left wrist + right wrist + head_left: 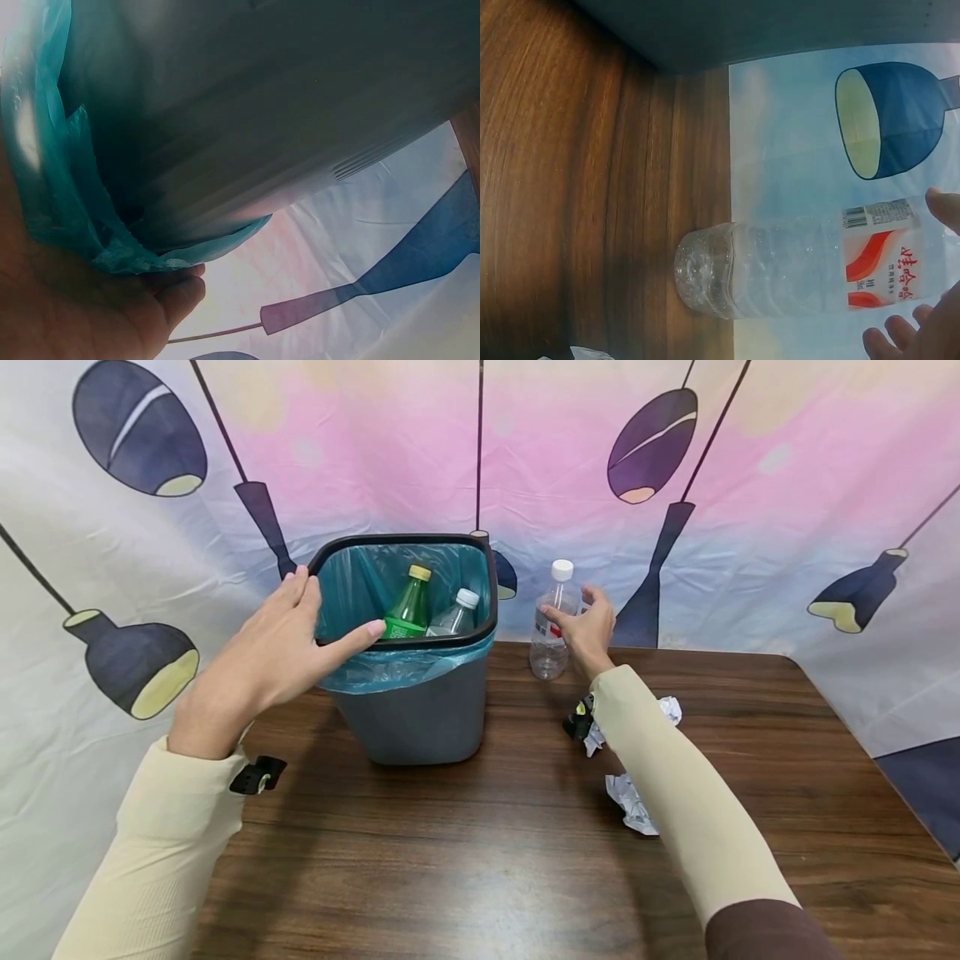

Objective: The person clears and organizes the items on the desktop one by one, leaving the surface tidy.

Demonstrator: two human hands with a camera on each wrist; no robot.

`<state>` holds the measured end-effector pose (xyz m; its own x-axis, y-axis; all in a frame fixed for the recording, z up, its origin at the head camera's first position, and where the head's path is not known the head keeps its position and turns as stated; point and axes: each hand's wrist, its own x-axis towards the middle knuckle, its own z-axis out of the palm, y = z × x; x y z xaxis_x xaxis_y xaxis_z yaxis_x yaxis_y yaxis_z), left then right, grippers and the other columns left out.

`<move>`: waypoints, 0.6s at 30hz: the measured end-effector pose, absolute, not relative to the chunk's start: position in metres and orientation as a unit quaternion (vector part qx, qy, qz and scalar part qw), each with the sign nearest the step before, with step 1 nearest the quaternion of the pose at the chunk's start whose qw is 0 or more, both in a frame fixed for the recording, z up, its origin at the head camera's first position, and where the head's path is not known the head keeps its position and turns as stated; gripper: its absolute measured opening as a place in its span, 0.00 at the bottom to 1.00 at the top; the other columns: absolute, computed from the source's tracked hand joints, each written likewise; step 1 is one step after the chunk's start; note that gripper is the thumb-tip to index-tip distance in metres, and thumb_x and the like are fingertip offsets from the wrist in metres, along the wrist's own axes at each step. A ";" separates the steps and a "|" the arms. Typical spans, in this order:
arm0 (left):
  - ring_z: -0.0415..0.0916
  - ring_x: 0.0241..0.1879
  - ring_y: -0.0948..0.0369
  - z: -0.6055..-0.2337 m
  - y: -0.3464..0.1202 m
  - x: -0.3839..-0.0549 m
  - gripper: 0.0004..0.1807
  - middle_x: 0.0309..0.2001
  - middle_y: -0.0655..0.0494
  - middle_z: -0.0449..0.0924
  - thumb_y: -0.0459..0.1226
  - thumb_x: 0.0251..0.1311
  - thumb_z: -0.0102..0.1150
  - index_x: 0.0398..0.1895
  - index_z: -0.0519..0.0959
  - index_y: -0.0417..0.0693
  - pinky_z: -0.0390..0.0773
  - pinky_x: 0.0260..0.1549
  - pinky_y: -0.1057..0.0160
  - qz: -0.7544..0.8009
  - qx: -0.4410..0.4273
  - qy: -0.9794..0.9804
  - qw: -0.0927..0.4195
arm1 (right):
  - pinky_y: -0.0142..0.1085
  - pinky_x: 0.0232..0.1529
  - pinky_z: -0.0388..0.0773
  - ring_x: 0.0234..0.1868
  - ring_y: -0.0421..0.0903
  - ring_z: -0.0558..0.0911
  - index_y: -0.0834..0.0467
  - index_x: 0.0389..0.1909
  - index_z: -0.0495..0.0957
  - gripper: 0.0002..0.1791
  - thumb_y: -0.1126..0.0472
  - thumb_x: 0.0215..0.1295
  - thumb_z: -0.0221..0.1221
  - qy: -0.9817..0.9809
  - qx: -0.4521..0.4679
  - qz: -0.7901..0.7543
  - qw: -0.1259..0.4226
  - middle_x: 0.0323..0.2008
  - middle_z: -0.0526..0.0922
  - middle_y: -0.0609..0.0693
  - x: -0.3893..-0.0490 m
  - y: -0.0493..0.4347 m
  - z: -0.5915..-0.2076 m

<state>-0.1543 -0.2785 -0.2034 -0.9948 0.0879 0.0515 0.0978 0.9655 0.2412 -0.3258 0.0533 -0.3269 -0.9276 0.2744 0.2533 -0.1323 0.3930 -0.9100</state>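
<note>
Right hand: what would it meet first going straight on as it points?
Probably the white-capped clear bottle, which stands close before the right hand; whether they touch is unclear.

Upright, right of centre in the head view, on the brown wood-grain worktop (465,860): a clear plastic bottle (547,653), white cap (562,570) on, red-and-white label (881,255) round its body. Left of centre: a grey, black-rimmed bin (420,718), upright, open-topped, teal plastic liner (397,670) folded outward.
</note>
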 end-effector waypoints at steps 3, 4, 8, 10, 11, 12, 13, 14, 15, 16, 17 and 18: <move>0.24 0.79 0.44 -0.204 -0.278 -0.155 0.64 0.80 0.38 0.24 0.76 0.63 0.36 0.79 0.34 0.31 0.35 0.74 0.38 -0.123 -0.047 -0.991 0.023 | 0.46 0.65 0.72 0.66 0.55 0.73 0.61 0.70 0.70 0.41 0.54 0.57 0.75 -0.814 -0.048 0.550 0.182 0.66 0.74 0.59 -0.328 0.053 -0.328; 0.24 0.79 0.44 -0.204 -0.278 -0.155 0.64 0.80 0.38 0.24 0.76 0.63 0.36 0.79 0.34 0.31 0.35 0.74 0.38 -0.123 -0.047 -0.991 0.023 | 0.46 0.65 0.72 0.66 0.55 0.74 0.61 0.69 0.71 0.41 0.54 0.56 0.76 -0.813 -0.049 0.551 0.181 0.66 0.75 0.59 -0.328 0.053 -0.328; 0.25 0.79 0.43 -0.203 -0.278 -0.155 0.64 0.80 0.38 0.25 0.76 0.63 0.36 0.79 0.34 0.31 0.36 0.74 0.38 -0.122 -0.047 -0.991 0.024 | 0.46 0.62 0.75 0.61 0.56 0.77 0.60 0.68 0.73 0.39 0.55 0.56 0.76 -0.811 -0.049 0.556 0.179 0.64 0.76 0.60 -0.329 0.054 -0.328; 0.25 0.79 0.43 -0.203 -0.278 -0.154 0.64 0.80 0.38 0.24 0.76 0.63 0.36 0.79 0.34 0.31 0.36 0.74 0.38 -0.122 -0.046 -0.991 0.022 | 0.47 0.60 0.76 0.59 0.56 0.79 0.60 0.67 0.73 0.38 0.55 0.56 0.76 -0.812 -0.049 0.554 0.179 0.63 0.77 0.60 -0.329 0.054 -0.327; 0.25 0.79 0.43 -0.203 -0.278 -0.154 0.64 0.80 0.38 0.24 0.76 0.63 0.36 0.79 0.34 0.31 0.36 0.74 0.38 -0.123 -0.046 -0.991 0.022 | 0.47 0.60 0.76 0.58 0.56 0.79 0.61 0.66 0.74 0.38 0.55 0.56 0.76 -0.813 -0.050 0.551 0.180 0.62 0.78 0.60 -0.329 0.054 -0.327; 0.25 0.79 0.43 -0.203 -0.278 -0.154 0.64 0.80 0.38 0.24 0.76 0.63 0.36 0.79 0.34 0.31 0.36 0.74 0.38 -0.123 -0.046 -0.991 0.022 | 0.46 0.60 0.76 0.58 0.56 0.79 0.61 0.66 0.74 0.38 0.55 0.56 0.76 -0.815 -0.051 0.548 0.181 0.62 0.78 0.60 -0.329 0.055 -0.327; 0.25 0.79 0.43 -0.203 -0.278 -0.154 0.64 0.80 0.38 0.24 0.76 0.63 0.36 0.79 0.34 0.31 0.36 0.74 0.38 -0.123 -0.046 -0.991 0.022 | 0.46 0.60 0.76 0.59 0.55 0.79 0.62 0.65 0.74 0.37 0.55 0.56 0.76 -0.817 -0.051 0.545 0.182 0.61 0.78 0.60 -0.329 0.055 -0.327; 0.25 0.79 0.43 -0.203 -0.278 -0.154 0.64 0.80 0.38 0.24 0.76 0.63 0.36 0.79 0.35 0.31 0.36 0.74 0.38 -0.124 -0.046 -0.991 0.023 | 0.46 0.60 0.76 0.59 0.55 0.79 0.62 0.65 0.74 0.37 0.54 0.56 0.76 -0.819 -0.052 0.541 0.183 0.61 0.79 0.60 -0.329 0.055 -0.326; 0.25 0.79 0.43 -0.203 -0.278 -0.154 0.64 0.80 0.39 0.24 0.76 0.63 0.36 0.79 0.35 0.31 0.36 0.74 0.38 -0.124 -0.046 -0.991 0.023 | 0.46 0.60 0.76 0.60 0.55 0.78 0.63 0.65 0.75 0.37 0.54 0.56 0.76 -0.821 -0.052 0.537 0.184 0.60 0.79 0.60 -0.329 0.056 -0.326; 0.25 0.79 0.43 -0.203 -0.278 -0.154 0.64 0.80 0.38 0.24 0.76 0.63 0.36 0.79 0.35 0.31 0.36 0.74 0.38 -0.124 -0.046 -0.991 0.023 | 0.46 0.61 0.75 0.60 0.55 0.78 0.63 0.64 0.75 0.37 0.54 0.56 0.76 -0.823 -0.052 0.535 0.185 0.60 0.79 0.60 -0.329 0.056 -0.326; 0.25 0.79 0.43 -0.203 -0.278 -0.154 0.64 0.80 0.38 0.24 0.76 0.63 0.36 0.79 0.35 0.31 0.36 0.74 0.38 -0.124 -0.046 -0.991 0.023 | 0.46 0.61 0.75 0.61 0.55 0.77 0.63 0.64 0.75 0.36 0.54 0.57 0.75 -0.824 -0.053 0.533 0.185 0.60 0.79 0.60 -0.329 0.056 -0.326; 0.25 0.79 0.43 -0.203 -0.278 -0.154 0.64 0.80 0.38 0.24 0.76 0.63 0.36 0.79 0.35 0.31 0.36 0.74 0.38 -0.123 -0.047 -0.991 0.023 | 0.46 0.61 0.75 0.61 0.55 0.77 0.63 0.64 0.75 0.36 0.54 0.57 0.75 -0.825 -0.054 0.532 0.186 0.60 0.79 0.60 -0.329 0.057 -0.326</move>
